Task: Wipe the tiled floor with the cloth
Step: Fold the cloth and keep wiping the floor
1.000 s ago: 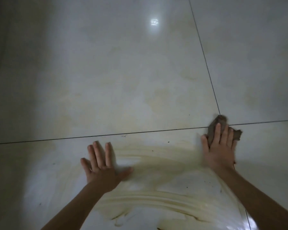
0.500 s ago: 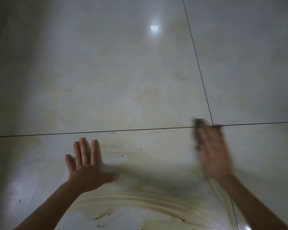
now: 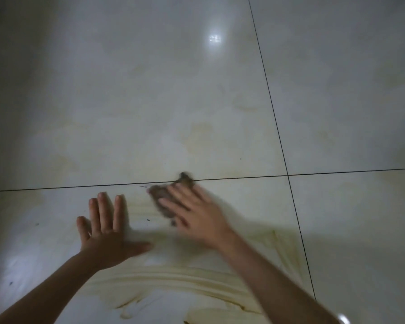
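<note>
Right hand [image 3: 197, 213], flat-fingered on cloth [image 3: 161, 195], now farther left; left hand [image 3: 105, 235] splayed on floor [image 3: 150, 90].

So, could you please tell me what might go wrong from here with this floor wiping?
1. The cloth looks dark and soiled, and yellowish streaks arc across the floor, so further passes may smear dirt rather than lift it.
2. The left hand rests flat on the glossy, apparently wet floor and could slip.
3. The right hand presses the cloth at the grout line, where grime may get pushed in.
</note>
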The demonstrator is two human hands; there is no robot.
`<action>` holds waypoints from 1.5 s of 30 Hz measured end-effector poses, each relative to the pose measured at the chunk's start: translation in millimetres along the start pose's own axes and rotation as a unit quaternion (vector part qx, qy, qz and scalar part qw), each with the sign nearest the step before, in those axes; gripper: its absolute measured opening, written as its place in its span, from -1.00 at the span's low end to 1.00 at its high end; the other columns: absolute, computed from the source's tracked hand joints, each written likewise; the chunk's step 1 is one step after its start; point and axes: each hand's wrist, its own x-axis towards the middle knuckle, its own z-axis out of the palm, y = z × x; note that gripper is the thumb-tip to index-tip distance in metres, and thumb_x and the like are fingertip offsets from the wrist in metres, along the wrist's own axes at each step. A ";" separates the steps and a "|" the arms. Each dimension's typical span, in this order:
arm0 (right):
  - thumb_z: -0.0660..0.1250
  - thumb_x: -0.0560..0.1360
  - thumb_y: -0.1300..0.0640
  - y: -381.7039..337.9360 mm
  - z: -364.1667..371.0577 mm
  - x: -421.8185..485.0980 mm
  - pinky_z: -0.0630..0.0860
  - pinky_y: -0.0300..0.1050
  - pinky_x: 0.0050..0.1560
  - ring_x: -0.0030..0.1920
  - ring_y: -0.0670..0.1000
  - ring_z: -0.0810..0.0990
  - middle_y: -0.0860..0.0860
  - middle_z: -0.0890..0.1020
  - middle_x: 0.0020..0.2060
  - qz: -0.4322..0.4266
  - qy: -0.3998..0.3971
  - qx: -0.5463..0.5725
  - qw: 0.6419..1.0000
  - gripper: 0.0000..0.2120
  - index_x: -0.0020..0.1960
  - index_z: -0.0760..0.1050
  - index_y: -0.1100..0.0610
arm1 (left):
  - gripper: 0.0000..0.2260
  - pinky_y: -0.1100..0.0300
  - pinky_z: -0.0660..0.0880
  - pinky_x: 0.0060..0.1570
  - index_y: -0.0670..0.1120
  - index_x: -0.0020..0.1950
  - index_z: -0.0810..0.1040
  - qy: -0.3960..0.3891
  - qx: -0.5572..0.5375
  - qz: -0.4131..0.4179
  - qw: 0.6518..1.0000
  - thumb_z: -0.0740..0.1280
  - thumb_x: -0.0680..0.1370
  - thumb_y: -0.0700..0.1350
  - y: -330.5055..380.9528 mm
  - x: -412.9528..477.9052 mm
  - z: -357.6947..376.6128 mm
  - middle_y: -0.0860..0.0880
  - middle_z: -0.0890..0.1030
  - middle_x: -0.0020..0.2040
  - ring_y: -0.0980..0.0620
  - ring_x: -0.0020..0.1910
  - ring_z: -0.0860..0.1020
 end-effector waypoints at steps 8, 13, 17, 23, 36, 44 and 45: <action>-0.09 0.55 0.00 118.5 -70.6 -141.8 0.18 0.32 0.41 0.42 0.38 0.28 0.37 0.33 0.40 0.534 0.111 -0.079 0.835 -0.39 0.45 0.30 0.33 | 0.27 -0.27 -0.19 0.44 -0.08 0.36 -0.63 0.015 0.042 -0.010 0.999 -0.48 -0.18 0.64 3.3 -4.4 -0.6 -0.22 -0.63 0.33 -0.23 0.41 -0.51; 0.09 0.50 0.05 -34.9 -2.2 -70.9 0.13 0.25 0.46 0.43 0.29 0.31 0.23 0.35 0.44 0.338 0.042 -0.086 0.936 -0.44 0.46 0.33 0.19 | 0.31 -0.28 -0.15 0.44 -0.13 0.40 -0.54 0.046 0.040 -0.003 0.998 -0.47 -0.16 0.64 2.0 -2.4 4.6 -0.23 -0.55 0.37 -0.26 0.47 -0.41; 0.15 0.51 -0.02 -63.1 9.8 -45.0 0.31 0.18 0.41 0.46 0.11 0.32 0.08 0.38 0.45 0.123 -0.033 -0.052 0.990 -0.50 0.44 0.39 0.01 | 0.35 -0.27 -0.16 0.46 -0.12 0.47 -0.48 0.089 0.010 0.025 0.996 -0.35 -0.11 0.68 0.2 -2.2 10.0 -0.23 -0.51 0.44 -0.22 0.47 -0.42; 0.07 0.53 0.10 57.8 -41.2 -162.2 0.18 0.33 0.41 0.45 0.36 0.25 0.22 0.26 0.48 0.248 0.009 -0.124 0.961 -0.47 0.46 0.31 0.27 | 0.28 -0.21 -0.18 0.48 -0.15 0.53 -0.33 0.151 -0.008 0.061 0.987 -0.25 0.07 0.69 -30.0 -27.4 19.6 -0.25 -0.31 0.53 -0.17 0.51 -0.34; -0.08 0.67 -0.07 -90.3 23.1 34.1 -0.20 0.08 0.52 0.57 0.06 -0.08 0.03 0.02 0.58 -0.061 -0.165 -0.089 0.980 -0.52 0.58 0.03 -0.05 | -0.16 -0.07 0.27 0.38 -0.21 0.50 0.07 0.153 0.006 -0.041 0.987 0.15 0.45 0.36 -58.0 -62.4 41.2 -0.23 0.11 0.49 -0.19 0.46 0.16; 0.03 0.62 0.10 89.2 -35.2 -24.5 0.21 0.27 0.43 0.45 0.28 0.29 0.25 0.36 0.43 0.175 0.043 -0.062 0.982 -0.54 0.47 0.30 0.24 | -0.27 0.08 0.41 0.25 -0.10 0.52 0.09 0.099 0.003 -0.005 0.995 0.13 0.52 0.34 -84.2 -55.2 36.6 -0.12 0.08 0.50 -0.03 0.35 0.34; 0.01 0.63 0.07 95.2 -34.6 -32.7 0.24 0.28 0.41 0.45 0.28 0.30 0.26 0.36 0.43 0.228 0.063 -0.058 0.970 -0.53 0.46 0.33 0.24 | -0.28 0.08 0.39 0.28 -0.08 0.52 0.06 0.081 0.016 -0.008 0.997 0.09 0.53 0.35 -84.8 -53.0 33.1 -0.12 0.06 0.51 -0.02 0.36 0.33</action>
